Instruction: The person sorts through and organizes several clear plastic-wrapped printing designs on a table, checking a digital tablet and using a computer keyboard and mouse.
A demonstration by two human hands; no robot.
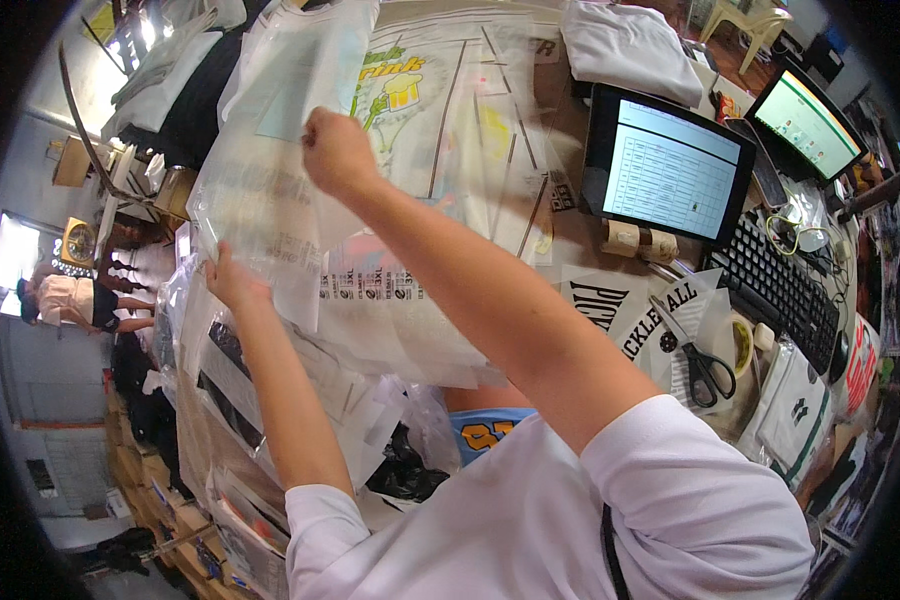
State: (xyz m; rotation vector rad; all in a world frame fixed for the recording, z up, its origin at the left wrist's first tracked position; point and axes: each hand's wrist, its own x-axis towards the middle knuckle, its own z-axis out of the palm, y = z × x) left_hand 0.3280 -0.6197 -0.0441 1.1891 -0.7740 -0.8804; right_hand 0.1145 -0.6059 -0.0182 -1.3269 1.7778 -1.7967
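Note:
A large translucent film sheet (255, 185), creased and shiny, stretches between my hands at the left of the table. My left hand (238, 278) pinches its near left edge. Farther off, my right hand (340, 150) is closed in a fist on the sheet's right side, with the fingertips hidden. Beneath and to the right lies a spread of printed film sheets (450, 130), one with a green and yellow beer mug design. Small black printed labels (365, 283) show on a sheet below my right forearm.
A tablet (660, 165), a black keyboard (775, 285) and a monitor (808, 122) stand at the right. Black-handled scissors (708, 375) lie beside a tape roll (740, 343). Folded white cloth (630, 50) sits at the back. A person (70, 300) stands far left.

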